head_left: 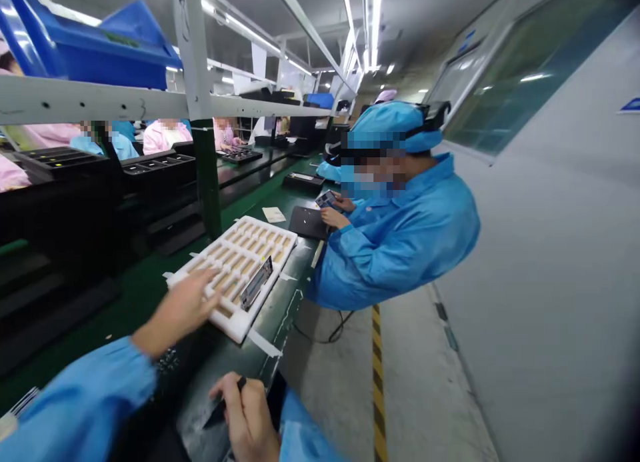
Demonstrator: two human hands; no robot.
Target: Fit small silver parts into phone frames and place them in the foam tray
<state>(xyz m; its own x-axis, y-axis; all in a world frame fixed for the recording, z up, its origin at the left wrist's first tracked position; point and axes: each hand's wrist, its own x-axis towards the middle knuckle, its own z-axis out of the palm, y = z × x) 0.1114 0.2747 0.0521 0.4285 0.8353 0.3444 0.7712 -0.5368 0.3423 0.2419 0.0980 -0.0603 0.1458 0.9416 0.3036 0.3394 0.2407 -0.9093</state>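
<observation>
Left hand reaches over the tray's near left edge, fingers spread and apart, gripping nothing; from this view, I cannot confirm contact with the tray. Right hand lies lower, by the bench's near edge, with fingers closed on a slim black pen-like tool.

White foam tray rests on a dark green workbench, its long axis apparently running along the bench, away from the wearer. Rows of moulded slots hold small tan parts. A slim dark phone-like panel stands tilted in the tray's near half, to the right of the left fingertips and just beyond them. The left hand is clearly nearer to it; the right hand sits below the tray, well short of it.

Farther along the bench are a black pad and a small paper card. A co-worker in a blue smock sits at the bench's right edge, both hands on a small device. Black trays line the bench's far side. Blue bins sit on the overhead shelf.
</observation>
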